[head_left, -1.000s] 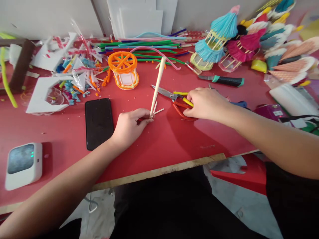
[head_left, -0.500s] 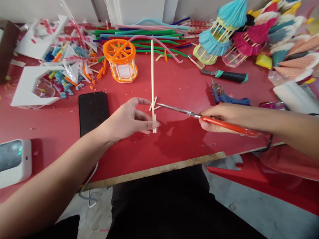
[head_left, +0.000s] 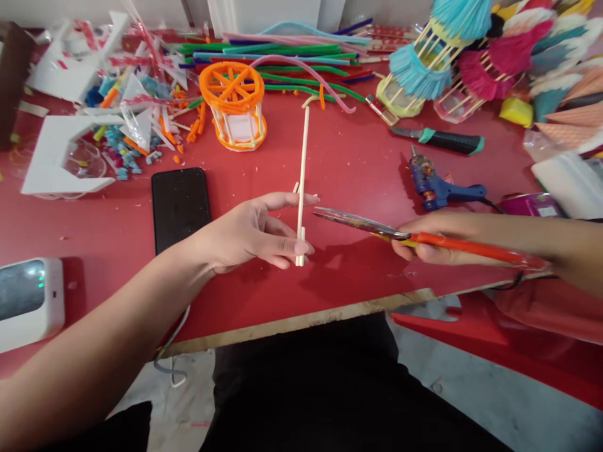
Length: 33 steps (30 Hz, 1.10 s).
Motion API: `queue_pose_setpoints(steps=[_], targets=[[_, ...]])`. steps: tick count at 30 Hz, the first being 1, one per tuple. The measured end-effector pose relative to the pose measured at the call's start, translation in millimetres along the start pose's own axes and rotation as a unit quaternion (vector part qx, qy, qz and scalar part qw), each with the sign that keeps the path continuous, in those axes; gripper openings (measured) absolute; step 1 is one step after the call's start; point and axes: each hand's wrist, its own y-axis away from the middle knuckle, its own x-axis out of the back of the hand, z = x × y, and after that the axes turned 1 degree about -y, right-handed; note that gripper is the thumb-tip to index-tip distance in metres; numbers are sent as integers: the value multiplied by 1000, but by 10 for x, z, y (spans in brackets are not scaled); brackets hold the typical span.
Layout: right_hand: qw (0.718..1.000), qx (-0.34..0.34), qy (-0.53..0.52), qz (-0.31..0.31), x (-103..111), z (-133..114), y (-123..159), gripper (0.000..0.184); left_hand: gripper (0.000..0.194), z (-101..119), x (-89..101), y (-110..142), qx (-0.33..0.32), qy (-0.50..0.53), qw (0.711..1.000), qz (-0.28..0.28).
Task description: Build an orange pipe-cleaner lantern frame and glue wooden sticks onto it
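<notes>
Head view: your left hand pinches a stick and short piece together over the tabletop; your right hand grips scissors pointed at them. Looks like length-matching; a cut would need steady alignment.

No readable lettering, numbers or signs.
</notes>
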Motion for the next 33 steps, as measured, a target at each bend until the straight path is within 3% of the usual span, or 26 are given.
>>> queue_pose_setpoints(steps=[8, 24, 33], targets=[[993, -16, -47, -109, -17, -154, -41, 57, 80, -26, -83, -11, 30, 23, 998, -49], [994, -2, -48, -102, -102, -275, -176, 60, 74, -52, -56, 14, -10, -28, 997, -66], [997, -24, -11, -79, -82, -332, -162, 58, 75, -32, -59, 22, 8, -20, 998, -58]])
